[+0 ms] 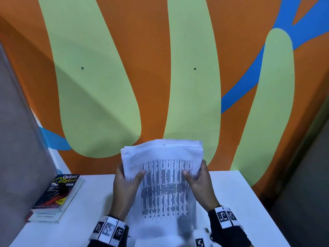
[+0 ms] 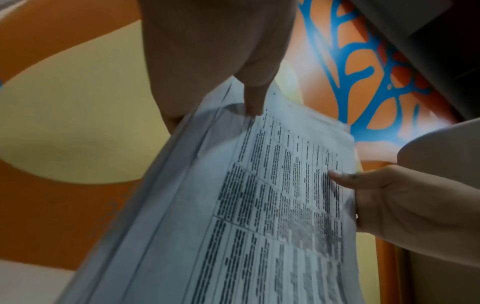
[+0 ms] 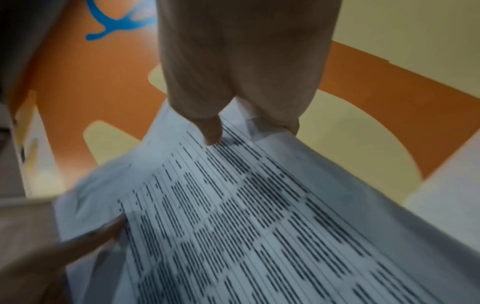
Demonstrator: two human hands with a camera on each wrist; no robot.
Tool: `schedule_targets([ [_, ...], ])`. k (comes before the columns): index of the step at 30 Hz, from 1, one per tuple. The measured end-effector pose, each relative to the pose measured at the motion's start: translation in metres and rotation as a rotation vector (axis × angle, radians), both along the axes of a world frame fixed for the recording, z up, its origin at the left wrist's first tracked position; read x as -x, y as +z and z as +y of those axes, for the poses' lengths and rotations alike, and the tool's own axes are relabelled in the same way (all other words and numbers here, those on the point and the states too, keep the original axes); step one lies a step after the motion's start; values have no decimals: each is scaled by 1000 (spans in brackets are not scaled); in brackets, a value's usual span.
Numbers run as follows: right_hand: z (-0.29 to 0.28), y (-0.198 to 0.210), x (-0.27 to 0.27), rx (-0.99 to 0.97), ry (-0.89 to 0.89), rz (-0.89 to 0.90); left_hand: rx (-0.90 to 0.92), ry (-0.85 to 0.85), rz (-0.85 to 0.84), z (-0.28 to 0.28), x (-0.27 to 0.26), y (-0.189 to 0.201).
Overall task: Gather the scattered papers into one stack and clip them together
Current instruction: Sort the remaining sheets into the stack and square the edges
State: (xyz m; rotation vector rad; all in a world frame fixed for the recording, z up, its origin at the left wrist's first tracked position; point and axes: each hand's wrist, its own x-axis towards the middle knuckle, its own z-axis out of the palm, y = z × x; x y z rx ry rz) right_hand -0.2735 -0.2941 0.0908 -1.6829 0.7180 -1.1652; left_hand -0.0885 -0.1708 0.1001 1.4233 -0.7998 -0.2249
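A stack of white papers (image 1: 165,182) with a printed table on the top sheet stands nearly upright over the white table (image 1: 240,202), its upper edges uneven. My left hand (image 1: 127,182) grips the stack's left edge, thumb on the front. On the opposite edge my right hand (image 1: 197,179) holds it the same way. The left wrist view shows the papers (image 2: 272,205) with my left thumb (image 2: 253,96) on them and my right hand (image 2: 384,197) at their far side. In the right wrist view the papers (image 3: 246,216) lie under my right thumb (image 3: 210,131). No clip can be made out.
Two books (image 1: 58,195) are stacked at the table's left, a dark thesaurus on top. A blurred dark object (image 1: 185,227) sits near the stack's lower right corner. An orange, green and blue wall (image 1: 160,68) rises right behind the table. A grey panel (image 1: 17,139) stands at left.
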Motion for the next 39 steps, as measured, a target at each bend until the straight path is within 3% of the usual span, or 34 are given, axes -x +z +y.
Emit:
schedule_targets([
  [2, 6, -11, -2, -8, -20, -1, -8, 32, -37, 1, 7, -4],
  [9, 6, 24, -3, 109, -23, -79, 66, 35, -104, -1, 0, 25],
  [15, 13, -19, -4, 61, -82, 72, 0, 103, -45, -3, 3, -4],
  [20, 7, 11, -11, 126, -73, 11, 47, 39, -75, -7, -5, 28],
  [23, 2, 4, -10, 70, -55, 39, -44, -67, -25, -6, -8, 18],
  [27, -1, -32, -13, -60, -120, 157, -199, -49, 6, -7, -1, -2],
  [33, -3, -12, -16, 42, -138, 133, -112, -32, -29, -12, -2, 11],
  [36, -1, -29, -16, 3, -137, 261, -226, -57, 8, -13, -8, -10],
  [39, 1, -34, -16, -17, -163, 258, -219, 5, -13, -12, -6, -12],
])
